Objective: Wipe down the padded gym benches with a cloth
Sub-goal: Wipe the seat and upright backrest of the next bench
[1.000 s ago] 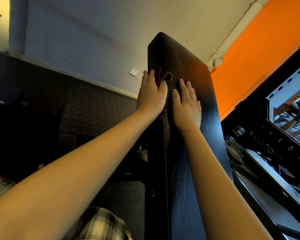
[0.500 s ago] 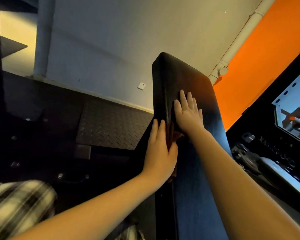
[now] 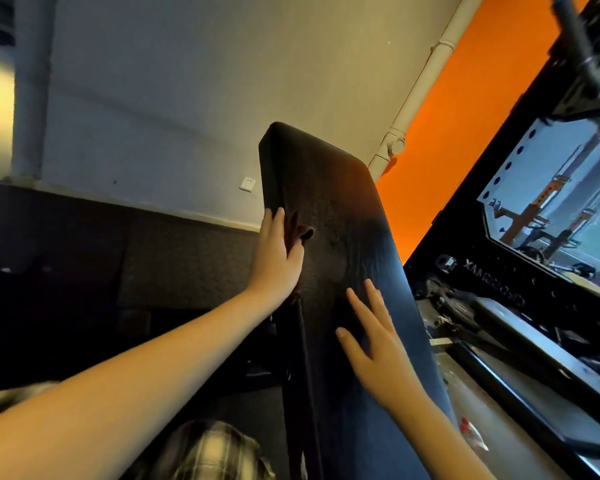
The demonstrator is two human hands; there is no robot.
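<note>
Wiping is under way on the tilted pad (image 3: 329, 188): the left hand (image 3: 278, 252), fingers straight and together, presses the cloth (image 3: 301, 232) to its left edge, the right hand (image 3: 374, 344) lies flat lower down, fingers spread, and next probably comes a steady stroke across the face.

Two bare arms on show there: the left forearm (image 3: 136, 386) and the right forearm (image 3: 440, 438) were uncovered as far up as could be seen. The left hand (image 3: 276, 258) and the right hand (image 3: 378, 351) were bare too, and the thumbnail that showed was short and plain. Down low sat a checked garment (image 3: 208, 452), cream crossed with dark grey and black lines, soft and a little rumpled. A second patch of check (image 3: 7, 400) showed at the far left edge, blurred.
</note>
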